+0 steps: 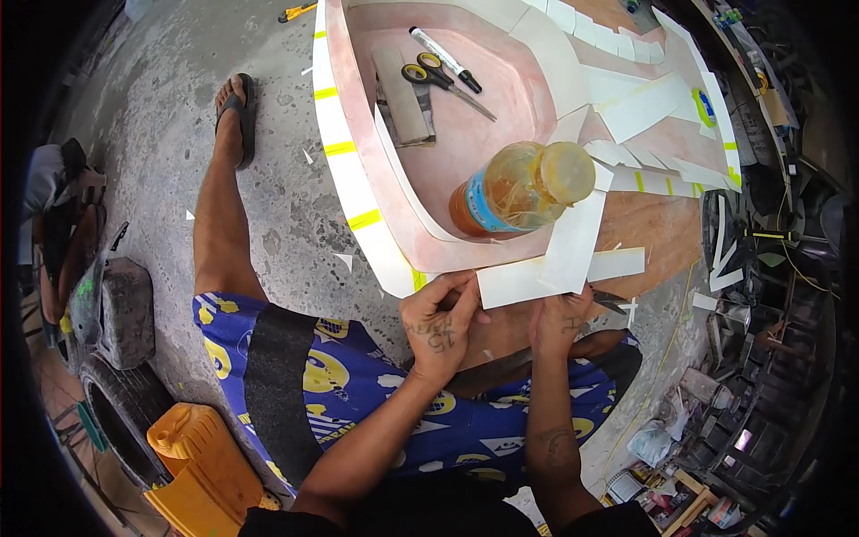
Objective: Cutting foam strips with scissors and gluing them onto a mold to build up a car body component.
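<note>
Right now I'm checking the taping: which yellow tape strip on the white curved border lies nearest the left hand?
The lowest yellow tape strip, at the bottom corner of the white curved border, just above the left hand; others sit farther up.

Black sleeves (pixel 617 522); blue yellow-printed shorts (pixel 358 412), black panels (pixel 284 376); dark sandal (pixel 248 134); inked left hand (pixel 438 327).

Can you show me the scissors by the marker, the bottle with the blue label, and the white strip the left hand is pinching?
Black-and-yellow scissors (pixel 447 83): head view, where the handles meet the blades.
Blue-labelled bottle (pixel 515 186): head view, on its see-through side.
White strip (pixel 512 285): head view, flat face near its left end.
</note>
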`<state>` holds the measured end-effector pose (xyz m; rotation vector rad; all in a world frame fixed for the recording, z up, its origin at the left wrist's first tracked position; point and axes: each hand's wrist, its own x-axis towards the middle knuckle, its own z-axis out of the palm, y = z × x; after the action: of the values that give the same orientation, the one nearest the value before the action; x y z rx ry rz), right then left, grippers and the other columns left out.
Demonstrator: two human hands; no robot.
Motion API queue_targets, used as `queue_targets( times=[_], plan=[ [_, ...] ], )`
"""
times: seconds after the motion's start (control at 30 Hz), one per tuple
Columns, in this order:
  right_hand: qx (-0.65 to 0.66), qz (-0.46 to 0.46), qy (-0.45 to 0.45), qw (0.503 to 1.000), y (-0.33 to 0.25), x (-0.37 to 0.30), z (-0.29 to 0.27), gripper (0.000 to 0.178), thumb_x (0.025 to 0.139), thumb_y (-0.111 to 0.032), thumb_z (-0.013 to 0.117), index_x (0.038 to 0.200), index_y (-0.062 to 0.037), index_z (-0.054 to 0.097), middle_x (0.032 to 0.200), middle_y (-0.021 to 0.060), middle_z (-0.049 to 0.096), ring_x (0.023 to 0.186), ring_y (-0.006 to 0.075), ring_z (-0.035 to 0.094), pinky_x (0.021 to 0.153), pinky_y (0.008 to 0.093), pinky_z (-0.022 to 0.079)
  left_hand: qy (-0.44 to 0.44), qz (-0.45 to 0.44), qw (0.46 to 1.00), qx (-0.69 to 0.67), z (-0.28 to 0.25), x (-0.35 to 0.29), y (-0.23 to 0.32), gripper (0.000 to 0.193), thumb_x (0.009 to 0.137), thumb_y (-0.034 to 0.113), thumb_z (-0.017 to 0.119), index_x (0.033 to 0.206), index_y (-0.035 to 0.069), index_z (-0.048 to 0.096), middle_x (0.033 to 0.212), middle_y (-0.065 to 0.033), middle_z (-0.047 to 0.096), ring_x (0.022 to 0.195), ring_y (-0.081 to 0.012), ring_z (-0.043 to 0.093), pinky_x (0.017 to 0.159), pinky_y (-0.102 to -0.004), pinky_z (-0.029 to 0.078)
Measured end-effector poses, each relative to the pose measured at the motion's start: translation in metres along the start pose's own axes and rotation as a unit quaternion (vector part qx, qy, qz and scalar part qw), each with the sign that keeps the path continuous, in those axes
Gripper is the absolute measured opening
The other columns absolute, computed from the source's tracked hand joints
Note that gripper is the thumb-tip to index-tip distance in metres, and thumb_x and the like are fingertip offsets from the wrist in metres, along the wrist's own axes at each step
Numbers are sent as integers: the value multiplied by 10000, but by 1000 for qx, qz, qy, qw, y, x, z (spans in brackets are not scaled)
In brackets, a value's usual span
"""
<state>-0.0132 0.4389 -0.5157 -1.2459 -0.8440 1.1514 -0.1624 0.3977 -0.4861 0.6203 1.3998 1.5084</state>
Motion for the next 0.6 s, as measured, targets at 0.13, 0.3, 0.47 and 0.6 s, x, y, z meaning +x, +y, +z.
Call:
queue_targets(
  times=[0.13,0.3,0.47,0.6],
  plan=[
    [-9,4,1,1000,4,3,-3,381,842,56,653,1183,24,485,1150,120,586,1041,198,605,917,300,507,-6,-1,1000,-1,0,0,-1,149,943,12,583,995,-109,653,810,-120,691,593,-141,641,538,-237,522],
    [32,77,47,995,8,10,-7,516,868,-18,690,1279,-49,379,1244,133,529,1110,227,585,957,342,514,-4,-7,1000,-6,0,1,2,150,946,16,581,994,-108,651,804,-121,689,587,-142,640,537,-235,516],
    [-21,88,44,995,5,16,-8,534,871,-30,695,1293,-72,372,1246,134,529,1115,233,586,935,351,534,21,-1,999,-30,2,2,1,123,900,-21,634,981,-107,670,703,-90,673,548,-113,626,530,-221,495],
    [-51,88,44,994,9,16,-14,548,868,-23,697,1301,-75,367,1249,133,526,1104,232,591,925,348,544,11,-6,1000,-13,1,2,2,130,924,0,611,982,-105,662,738,-102,678,557,-125,630,521,-228,503]
  ],
)
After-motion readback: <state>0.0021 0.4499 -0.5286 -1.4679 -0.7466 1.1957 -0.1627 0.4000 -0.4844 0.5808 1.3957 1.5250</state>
